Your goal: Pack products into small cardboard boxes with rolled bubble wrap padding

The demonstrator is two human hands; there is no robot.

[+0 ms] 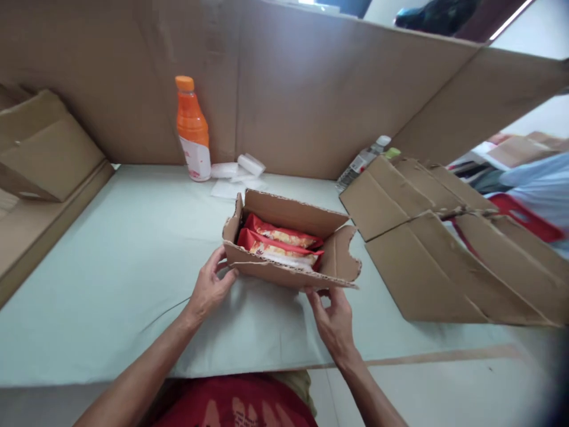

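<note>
A small open cardboard box (pixel 288 214) sits in the middle of the pale table (pixel 111 267). Inside it lie red snack packets (pixel 280 243), side by side. My left hand (pixel 210 286) touches the box's near left corner, thumb and fingers loosely curled against the flap. My right hand (pixel 331 317) pinches the near right edge of the front flap (pixel 293 274), which folds down toward me. Both forearms reach in from the bottom of the view.
An orange drink bottle (pixel 192 127) stands at the back beside small white packets (pixel 237 169). Flattened cardboard boxes (pixel 444 249) are stacked at the right, with a clear bottle (pixel 362 161) behind them. Tall cardboard walls (pixel 311 89) enclose the back; more cardboard (pixel 40 148) lies left.
</note>
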